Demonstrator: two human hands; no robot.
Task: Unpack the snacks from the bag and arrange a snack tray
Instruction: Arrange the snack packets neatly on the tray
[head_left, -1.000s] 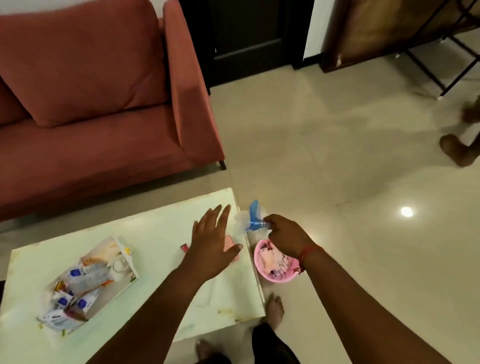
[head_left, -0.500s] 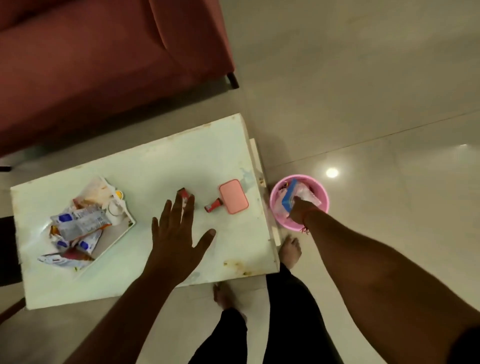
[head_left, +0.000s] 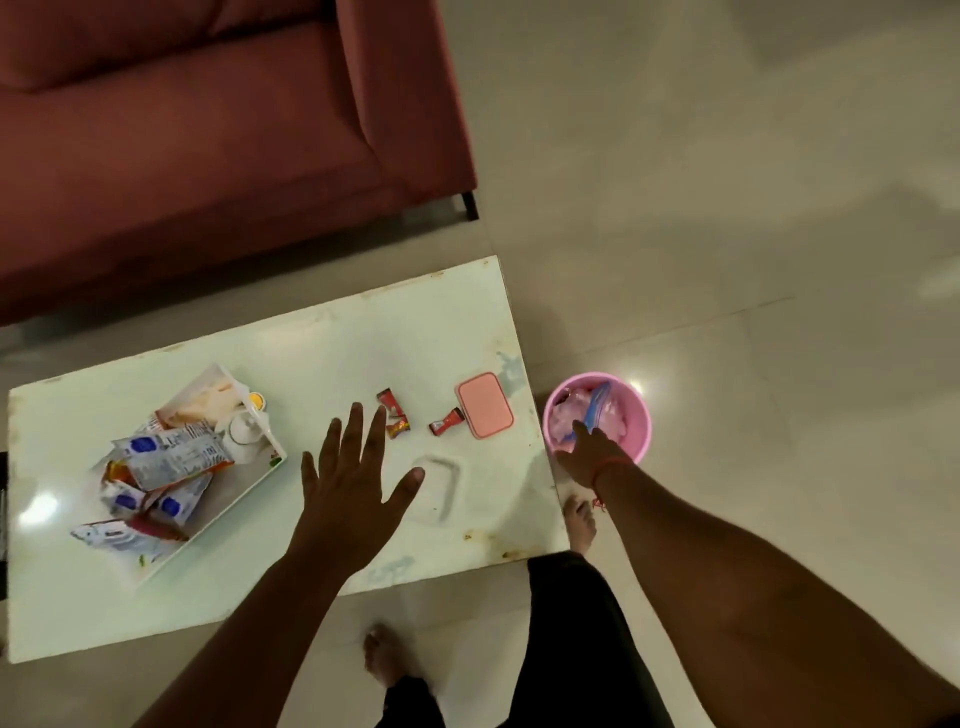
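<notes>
Progress: my tray (head_left: 260, 480) on the white table (head_left: 363, 343) already carries a heap of snack packets (head_left: 171, 457) and a small white cup (head_left: 243, 431). Two red wrapped sweets (head_left: 395, 413) lie loose on the tabletop beside a pink case (head_left: 484, 405), not yet on the tray. The plastic bag (head_left: 592, 413) sits in the pink bin (head_left: 639, 441) on the floor, so unpacking looks finished.

My left hand (head_left: 353, 478) hovers over the table, fingers spread flat, holding nothing. My right hand (head_left: 589, 457) reaches into the bin; whether its fingers grip the bag I cannot tell.
</notes>
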